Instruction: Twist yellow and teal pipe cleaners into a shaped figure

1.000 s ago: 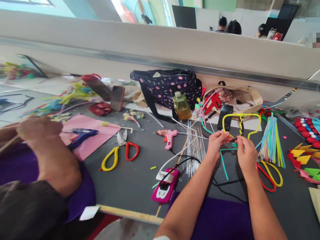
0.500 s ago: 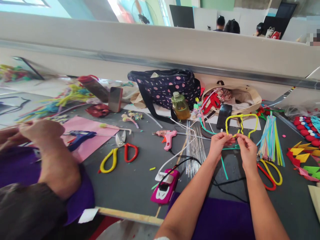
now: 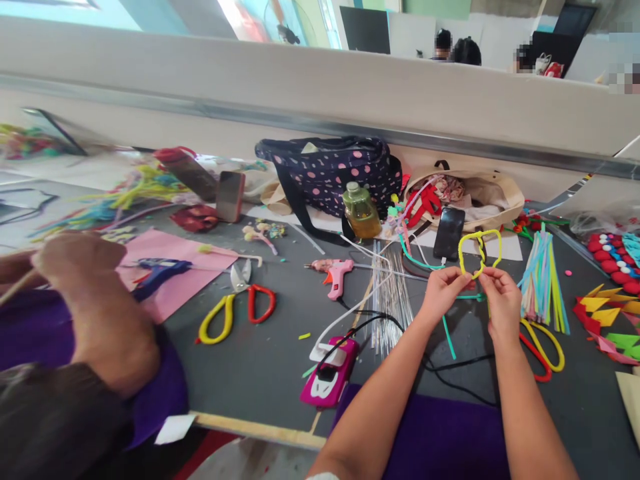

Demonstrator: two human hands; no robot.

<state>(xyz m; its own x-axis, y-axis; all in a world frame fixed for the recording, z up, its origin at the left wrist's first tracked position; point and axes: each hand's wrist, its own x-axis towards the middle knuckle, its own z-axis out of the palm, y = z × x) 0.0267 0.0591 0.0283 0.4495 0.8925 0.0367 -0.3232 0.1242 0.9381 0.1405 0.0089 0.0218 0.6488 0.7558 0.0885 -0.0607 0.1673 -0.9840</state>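
Both my hands pinch a yellow pipe cleaner (image 3: 461, 245), bent into two rounded loops with a twisted strand down the middle. My left hand (image 3: 445, 290) grips its lower left part, and my right hand (image 3: 500, 297) its lower right, fingertips close together. Just beyond the loops lies a black phone (image 3: 449, 232). Beneath my hands there is a green pipe cleaner (image 3: 449, 337) on the dark table. Right of my right hand stands a bundle of pastel pipe cleaners (image 3: 543, 287), with red and yellow-handled scissors (image 3: 550, 347) below it.
A pink glue gun (image 3: 341, 277), silvery wires (image 3: 393, 300) and a magenta car-shaped device (image 3: 330, 377) lie left of my arms. Farther left are scissors (image 3: 227, 320) and a co-worker's hand (image 3: 80, 260). A patterned bag (image 3: 330, 173) and a bottle (image 3: 361, 213) stand behind.
The yellow loops have narrowed and drawn closer together. My right hand has turned slightly and shifted a little right, both hands still holding on.
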